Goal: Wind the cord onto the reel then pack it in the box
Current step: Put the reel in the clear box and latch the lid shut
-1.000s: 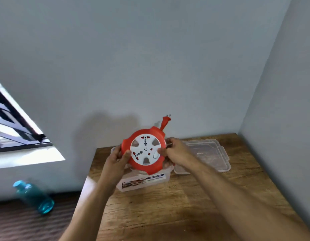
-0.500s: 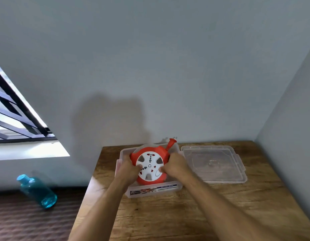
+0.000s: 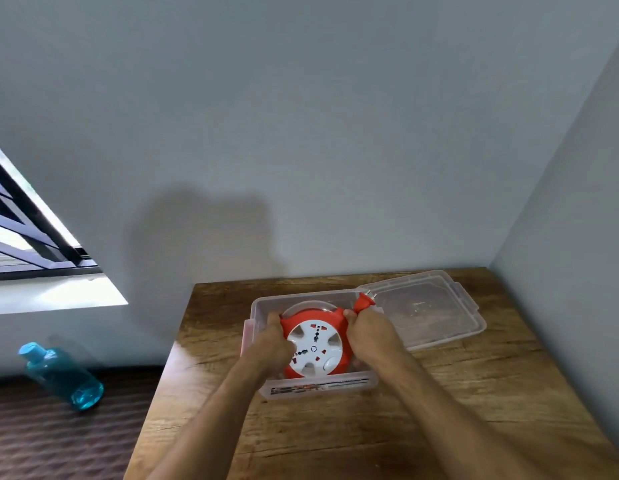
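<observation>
Since 1.0 s ago: reel (image 3: 313, 344) has come down from mid-air above the box (image 3: 263, 306) into the box; both hands came down with it. Compared with 0.5 s ago it sits deeper, tilted with its white socket face towards the camera, lower edge behind the labelled front wall.

Table (image 3: 336, 438): wooden, set into the corner of two grey walls. Carries box and lid.

Lid (image 3: 436, 310): clear plastic, just right of the box, its near-left edge touching or overlapping the box's right rim; cannot tell which.

Box: clear, open-topped, printed label on the front wall.

Reel: red rim, white centre with sockets, inside the box. Cord not separately visible on it.

Left hand (image 3: 273, 344): fingers curled round the reel's left rim, gripping it.

Right hand (image 3: 370, 336): fingers curled round the reel's right rim, gripping it; knuckles just below the plug.

Plug (image 3: 365, 303): red, pins pointing up and right, sticking out above the box's right rim at the lid's edge.

Bottle (image 3: 62, 375): blue, on the dark floor left of the table, below the window.
</observation>
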A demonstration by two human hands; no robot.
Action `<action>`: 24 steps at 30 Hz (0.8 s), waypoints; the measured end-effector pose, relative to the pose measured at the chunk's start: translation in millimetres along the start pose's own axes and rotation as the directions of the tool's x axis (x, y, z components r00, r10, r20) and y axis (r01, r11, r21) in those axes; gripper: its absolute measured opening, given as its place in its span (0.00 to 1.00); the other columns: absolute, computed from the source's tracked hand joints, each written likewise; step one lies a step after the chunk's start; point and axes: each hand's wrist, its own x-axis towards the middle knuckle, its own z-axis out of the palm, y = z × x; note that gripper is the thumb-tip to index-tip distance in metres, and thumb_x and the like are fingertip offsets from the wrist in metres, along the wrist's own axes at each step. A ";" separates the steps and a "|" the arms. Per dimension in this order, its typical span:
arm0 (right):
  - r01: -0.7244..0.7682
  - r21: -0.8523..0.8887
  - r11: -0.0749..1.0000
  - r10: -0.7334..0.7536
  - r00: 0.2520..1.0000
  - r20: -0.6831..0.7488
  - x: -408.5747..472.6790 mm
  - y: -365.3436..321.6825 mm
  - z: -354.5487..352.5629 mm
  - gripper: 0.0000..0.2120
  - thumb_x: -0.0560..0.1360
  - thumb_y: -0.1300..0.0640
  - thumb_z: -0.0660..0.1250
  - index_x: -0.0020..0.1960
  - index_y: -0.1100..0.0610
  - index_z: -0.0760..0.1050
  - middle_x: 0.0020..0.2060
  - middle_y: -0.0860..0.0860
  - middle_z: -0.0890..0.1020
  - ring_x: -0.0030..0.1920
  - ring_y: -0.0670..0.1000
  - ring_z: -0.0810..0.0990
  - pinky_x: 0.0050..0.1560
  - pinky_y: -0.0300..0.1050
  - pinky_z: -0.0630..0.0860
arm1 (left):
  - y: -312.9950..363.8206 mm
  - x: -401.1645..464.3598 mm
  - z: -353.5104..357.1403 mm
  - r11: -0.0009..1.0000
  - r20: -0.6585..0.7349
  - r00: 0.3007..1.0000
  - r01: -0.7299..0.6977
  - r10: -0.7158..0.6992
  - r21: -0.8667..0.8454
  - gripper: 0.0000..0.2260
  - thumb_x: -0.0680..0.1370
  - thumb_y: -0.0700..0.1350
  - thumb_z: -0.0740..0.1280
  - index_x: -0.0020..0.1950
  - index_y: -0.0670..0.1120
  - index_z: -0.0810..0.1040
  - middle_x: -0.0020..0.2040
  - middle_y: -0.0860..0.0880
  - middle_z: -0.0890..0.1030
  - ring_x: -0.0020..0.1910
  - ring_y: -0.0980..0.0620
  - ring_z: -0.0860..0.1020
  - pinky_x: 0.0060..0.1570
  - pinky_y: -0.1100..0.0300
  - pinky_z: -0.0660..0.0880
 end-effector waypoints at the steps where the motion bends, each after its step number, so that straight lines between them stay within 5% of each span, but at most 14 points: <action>1: -0.007 -0.036 0.999 0.007 1.000 -0.019 -1.4 2.2 -1.6 0.20 0.85 0.45 0.55 0.38 0.53 0.71 0.30 0.47 0.76 0.26 0.42 0.72 0.23 0.34 0.62 | 0.9 -2.2 2.9 1.000 -0.013 1.000 -0.007 0.007 0.010 0.25 0.81 0.37 0.65 0.75 0.48 0.60 0.67 0.44 0.75 0.59 0.46 0.76 0.60 0.48 0.80; 3: -0.014 -0.066 0.998 0.014 1.000 -0.002 -4.7 5.4 -3.4 0.22 0.85 0.46 0.54 0.41 0.57 0.75 0.29 0.50 0.80 0.22 0.45 0.77 0.19 0.33 0.65 | 2.9 -7.8 8.6 0.998 -0.057 0.998 -0.033 0.036 0.052 0.27 0.81 0.38 0.64 0.77 0.47 0.57 0.71 0.42 0.71 0.65 0.44 0.74 0.65 0.47 0.77; 7: 0.008 -0.063 0.998 -0.006 0.999 0.032 -13.4 8.1 -3.2 0.14 0.84 0.51 0.58 0.43 0.54 0.75 0.35 0.52 0.83 0.32 0.50 0.83 0.31 0.41 0.78 | 4.5 -17.9 19.0 0.984 -0.148 0.982 -0.096 0.118 0.148 0.35 0.81 0.41 0.67 0.83 0.43 0.51 0.81 0.40 0.61 0.76 0.40 0.66 0.72 0.47 0.69; 10: 0.073 -0.057 0.996 -0.072 0.997 0.017 -17.2 14.2 -5.8 0.09 0.81 0.50 0.65 0.48 0.54 0.79 0.35 0.49 0.83 0.29 0.45 0.82 0.26 0.36 0.74 | 3.0 -20.7 23.1 0.978 -0.178 0.973 -0.114 0.145 0.174 0.39 0.79 0.45 0.70 0.83 0.43 0.51 0.82 0.41 0.59 0.78 0.40 0.63 0.74 0.45 0.67; 15: 0.142 0.073 0.987 -0.109 0.934 -0.340 -11.0 48.8 -21.3 0.10 0.80 0.50 0.67 0.43 0.53 0.80 0.33 0.44 0.80 0.33 0.41 0.78 0.30 0.37 0.73 | -1.3 -21.6 27.0 0.934 -0.235 0.932 -0.201 0.275 0.294 0.29 0.78 0.42 0.72 0.76 0.35 0.68 0.80 0.40 0.66 0.78 0.39 0.64 0.75 0.42 0.66; 18: 0.144 0.211 0.967 -0.051 0.918 -0.394 -0.6 74.9 -23.6 0.06 0.81 0.56 0.67 0.48 0.55 0.82 0.42 0.50 0.84 0.41 0.47 0.81 0.38 0.42 0.76 | -2.3 -22.6 28.3 0.916 -0.223 0.931 -0.203 0.290 0.345 0.30 0.78 0.43 0.71 0.78 0.37 0.66 0.80 0.41 0.65 0.79 0.41 0.63 0.76 0.44 0.65; 22: 0.175 0.010 0.985 -0.173 0.981 -0.084 4.6 98.0 -16.5 0.07 0.80 0.55 0.66 0.55 0.52 0.82 0.49 0.49 0.84 0.46 0.49 0.81 0.49 0.50 0.81 | 4.9 -29.8 29.2 0.950 -0.274 0.925 -0.199 0.264 0.243 0.32 0.79 0.39 0.69 0.81 0.40 0.59 0.82 0.43 0.63 0.81 0.43 0.59 0.78 0.45 0.62; 24: 0.119 0.026 0.993 -0.120 0.993 0.019 -0.9 101.4 -9.6 0.05 0.79 0.50 0.64 0.54 0.48 0.76 0.49 0.46 0.81 0.45 0.47 0.80 0.51 0.52 0.80 | 6.9 -36.0 27.0 0.970 -0.352 0.904 -0.217 0.243 0.114 0.30 0.78 0.33 0.67 0.80 0.41 0.64 0.78 0.42 0.69 0.78 0.41 0.65 0.73 0.43 0.71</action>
